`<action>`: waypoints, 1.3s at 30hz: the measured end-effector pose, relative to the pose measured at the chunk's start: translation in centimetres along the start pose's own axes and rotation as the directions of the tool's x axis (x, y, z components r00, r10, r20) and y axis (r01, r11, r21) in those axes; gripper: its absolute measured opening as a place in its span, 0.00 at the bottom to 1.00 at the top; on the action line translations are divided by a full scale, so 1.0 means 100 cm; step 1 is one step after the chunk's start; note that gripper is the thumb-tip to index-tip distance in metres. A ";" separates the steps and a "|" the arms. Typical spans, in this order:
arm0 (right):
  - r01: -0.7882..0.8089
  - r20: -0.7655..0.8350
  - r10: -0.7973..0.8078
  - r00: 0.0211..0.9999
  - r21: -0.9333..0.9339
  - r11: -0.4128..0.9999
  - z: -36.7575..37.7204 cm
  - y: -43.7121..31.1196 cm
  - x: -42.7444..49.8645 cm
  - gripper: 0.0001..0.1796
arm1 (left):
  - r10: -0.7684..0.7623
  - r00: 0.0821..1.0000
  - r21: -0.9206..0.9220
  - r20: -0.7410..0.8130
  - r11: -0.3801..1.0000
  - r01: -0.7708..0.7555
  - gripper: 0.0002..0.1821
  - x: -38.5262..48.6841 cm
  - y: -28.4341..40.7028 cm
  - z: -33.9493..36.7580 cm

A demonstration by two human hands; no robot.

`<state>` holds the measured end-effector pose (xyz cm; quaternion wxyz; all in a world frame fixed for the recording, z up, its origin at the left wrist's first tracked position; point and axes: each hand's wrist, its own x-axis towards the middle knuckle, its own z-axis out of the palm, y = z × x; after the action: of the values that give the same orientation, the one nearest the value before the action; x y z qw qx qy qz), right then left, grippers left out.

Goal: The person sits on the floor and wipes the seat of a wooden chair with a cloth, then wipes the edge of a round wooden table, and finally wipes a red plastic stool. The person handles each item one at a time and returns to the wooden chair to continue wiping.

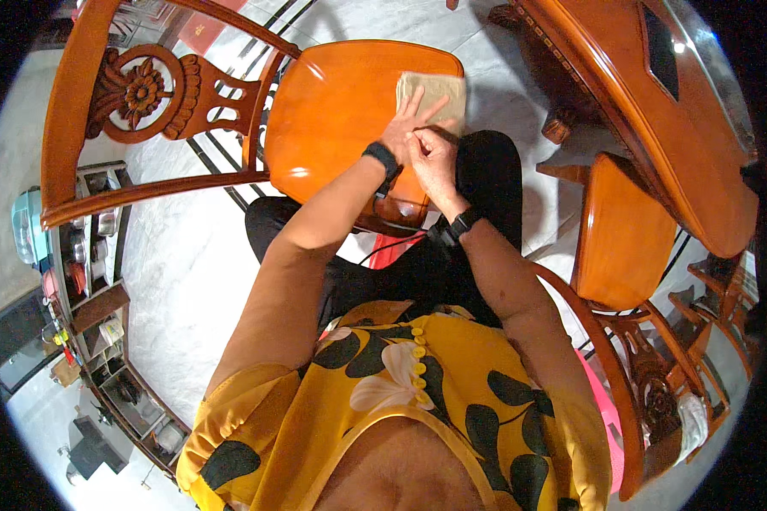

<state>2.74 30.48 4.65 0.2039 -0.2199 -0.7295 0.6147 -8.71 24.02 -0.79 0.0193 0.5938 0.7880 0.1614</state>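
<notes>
A wooden chair seat (339, 115) with a glossy orange-brown finish is in front of me. On its far right corner lies a folded beige cloth (431, 89). My left hand (401, 133) is over the cloth's near edge with its fingers spread and nothing gripped. Beside it my right hand (436, 163) has its fingers curled, thumb and fingertips pinched together against the left hand. No object shows in that pinch. Each wrist wears a black band, the left one (383, 165) and the right one (465, 221).
The chair's carved backrest (137, 92) rises at the left. A wooden table (613, 70) with a dark inset panel stands at the upper right, above a second chair (623, 236). Shelves (102, 255) with vessels line the left side. A black cable (390, 246) runs near my lap.
</notes>
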 end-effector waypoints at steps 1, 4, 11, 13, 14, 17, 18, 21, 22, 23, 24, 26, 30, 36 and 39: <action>0.042 0.000 -0.042 0.999 0.043 0.998 -0.001 0.002 -0.002 0.10 | 0.017 0.999 -0.111 -0.027 0.994 -0.020 0.26 -0.018 0.008 -0.004; -0.077 0.021 0.076 0.997 0.061 0.995 -0.009 0.002 -0.002 0.10 | -0.003 0.977 0.144 0.211 0.989 -0.029 0.22 -0.066 0.040 -0.015; 0.287 0.224 -0.199 0.954 -0.491 0.822 -0.073 -0.020 0.012 0.09 | 0.062 0.933 -0.097 0.356 0.995 -0.029 0.25 -0.168 0.095 -0.052; 0.385 0.299 -0.246 0.922 -0.639 0.666 -0.089 -0.020 0.011 0.08 | 0.070 0.963 -0.018 0.259 0.998 -0.068 0.24 -0.159 0.091 -0.050; 0.376 0.341 -0.177 0.923 -0.708 0.598 -0.096 -0.019 0.009 0.11 | 0.067 0.973 0.011 0.223 0.997 -0.071 0.23 -0.151 0.088 -0.047; 0.362 0.308 -0.191 0.932 -0.821 0.442 -0.109 -0.010 0.009 0.15 | 0.011 0.980 0.202 0.199 0.978 -0.052 0.22 -0.105 0.075 -0.028; 0.305 0.299 -0.094 0.949 -0.812 0.497 -0.113 -0.007 0.013 0.18 | 0.033 0.994 0.178 0.105 0.983 -0.051 0.21 -0.088 0.067 -0.022; 0.317 0.337 -0.081 0.938 -0.738 0.596 -0.123 -0.001 0.023 0.20 | 0.005 0.991 0.209 0.134 0.977 -0.034 0.23 -0.036 0.036 -0.007; 0.311 0.337 -0.070 0.939 -0.741 0.595 -0.125 -0.001 0.026 0.20 | 0.008 0.989 0.294 0.149 0.954 -0.052 0.23 -0.019 0.025 -0.003; 0.305 0.337 -0.059 0.940 -0.745 0.594 -0.126 0.000 0.029 0.21 | 0.011 0.986 0.375 0.164 0.924 -0.072 0.24 -0.002 0.015 0.000; 0.302 0.343 -0.047 0.938 -0.748 0.591 -0.127 0.000 0.031 0.21 | 0.000 0.977 0.444 0.214 0.891 -0.097 0.24 0.014 0.006 0.002; 0.286 0.351 -0.004 0.936 -0.757 0.588 -0.127 -0.002 0.034 0.20 | -0.172 0.963 0.374 0.206 0.923 0.085 0.27 0.043 -0.007 0.002; 0.265 0.327 0.010 0.945 -0.784 0.562 -0.123 -0.005 0.035 0.19 | -0.300 0.917 0.338 0.264 0.919 0.203 0.28 0.062 -0.003 -0.001; 0.196 0.287 0.063 0.956 -0.783 0.590 -0.118 -0.004 0.031 0.19 | -0.144 0.969 0.301 0.199 0.950 0.079 0.30 -0.050 0.055 -0.010; 0.188 0.251 0.035 0.967 -0.802 0.567 -0.110 -0.003 0.028 0.19 | -0.152 0.969 0.216 0.194 0.970 0.109 0.29 -0.124 0.096 -0.024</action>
<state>6.63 40.95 6.79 0.0160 -0.1815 -0.9586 0.2189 3.37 14.07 2.18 0.0515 0.5530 0.8314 0.0151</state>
